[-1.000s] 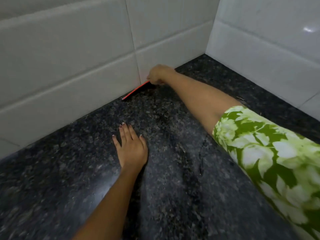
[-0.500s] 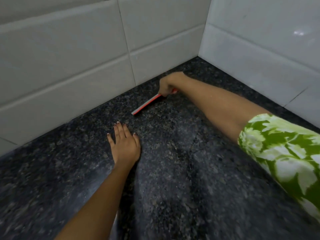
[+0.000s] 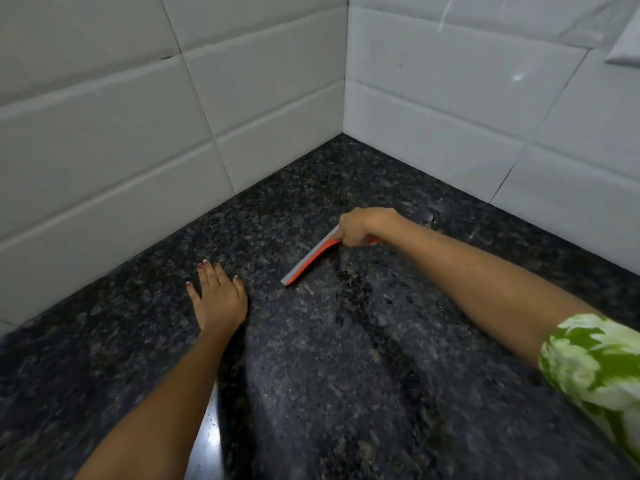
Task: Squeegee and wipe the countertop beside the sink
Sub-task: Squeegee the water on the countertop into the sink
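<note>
A dark speckled granite countertop (image 3: pixel 346 393) fills the lower view and runs into a tiled corner. My right hand (image 3: pixel 360 226) is closed around the handle of a red and grey squeegee (image 3: pixel 308 262). Its blade lies on the stone and points down-left, well out from the wall. My left hand (image 3: pixel 219 296) rests flat on the counter with fingers spread, just left of the blade's tip. Wet streaks show on the stone below the blade. The sink is out of view.
White tiled walls (image 3: pixel 145 140) rise along the back left and the right (image 3: pixel 485 126), meeting in a corner (image 3: pixel 344 133) beyond my right hand. A small water patch glints by the right wall (image 3: pixel 429 216).
My right hand has dragged the squeegee from the foot of the back wall out across the counter toward me. My left hand has stayed flat in place.
</note>
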